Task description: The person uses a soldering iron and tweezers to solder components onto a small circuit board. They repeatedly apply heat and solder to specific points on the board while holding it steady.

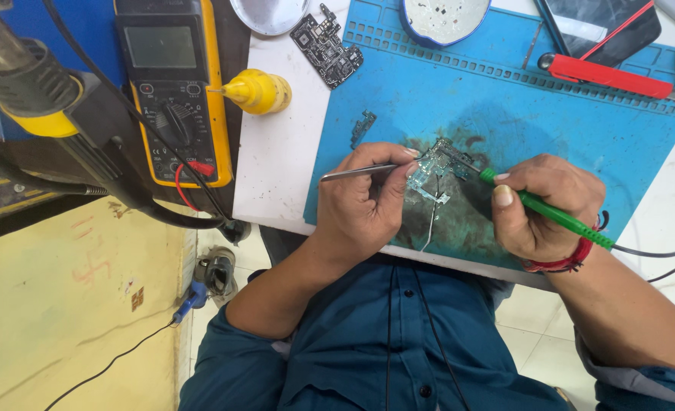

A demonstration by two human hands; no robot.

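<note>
My left hand [368, 199] pinches a pair of metal tweezers [350, 173], tips reaching toward a small pale circuit board [433, 169] on the blue work mat [550, 114]. My right hand [539, 205] grips a green-handled soldering iron [554, 215] like a pen, its tip touching the board's upper right part. A thin wire or ribbon [431, 224] trails from the board toward the mat's near edge. The mat is stained dark around the board.
A yellow multimeter [171, 84] with red and black leads lies left of the white table [277, 152]. A yellow squeeze bottle [257, 91], a dark circuit board [326, 47], a small metal bracket [363, 126] and a red-handled tool [608, 74] lie nearby. A hot-air gun handle [25, 84] hangs at far left.
</note>
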